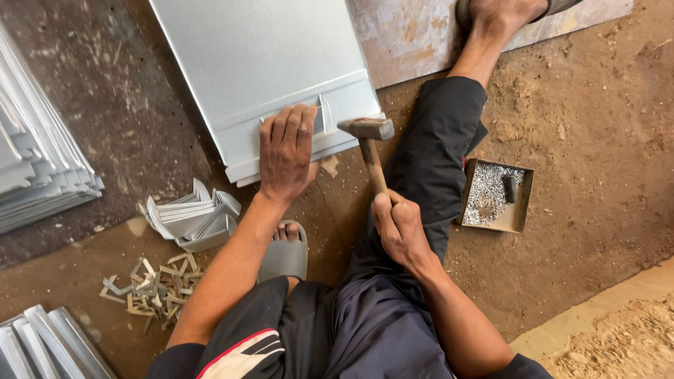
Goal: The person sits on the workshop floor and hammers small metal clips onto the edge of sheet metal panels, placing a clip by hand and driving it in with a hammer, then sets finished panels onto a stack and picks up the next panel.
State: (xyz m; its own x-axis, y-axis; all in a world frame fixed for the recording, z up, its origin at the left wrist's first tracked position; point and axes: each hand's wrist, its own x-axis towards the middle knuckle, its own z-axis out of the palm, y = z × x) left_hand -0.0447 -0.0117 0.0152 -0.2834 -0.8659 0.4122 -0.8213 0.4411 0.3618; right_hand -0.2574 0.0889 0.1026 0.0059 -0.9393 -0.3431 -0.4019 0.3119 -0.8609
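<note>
the right hand (399, 226) has a closed grip around the lower end of a wooden-handled hammer (369, 147), fingers wrapped tight on the shaft. the hammer's metal head sits just at the near edge of a grey sheet metal panel (260, 63), beside the left hand's fingertips. the left hand (286, 153) lies flat, its grip open, palm and fingers spread and pressing down on a small folded metal bracket (321, 116) at the panel's stepped near edge; most of the bracket is hidden under the fingers.

the panel lies on the dirt floor (597, 161), slanting away from the person, its far part overlapping a worn board (407, 35). the person sits on the floor with the right leg in dark trousers stretched out past the hammer, the bare foot resting on the board. the left foot in a grey sandal (284, 254) is tucked under the left forearm.

to the right of the outstretched leg stands a small open box of silvery rivets (491, 193). left of the left arm lies a loose pile of folded brackets (191, 217), and nearer in a scatter of small metal offcuts (151, 288). stacks of formed metal strips (35, 168) fill the left edge, with more strips (42, 347) at the bottom left corner.
</note>
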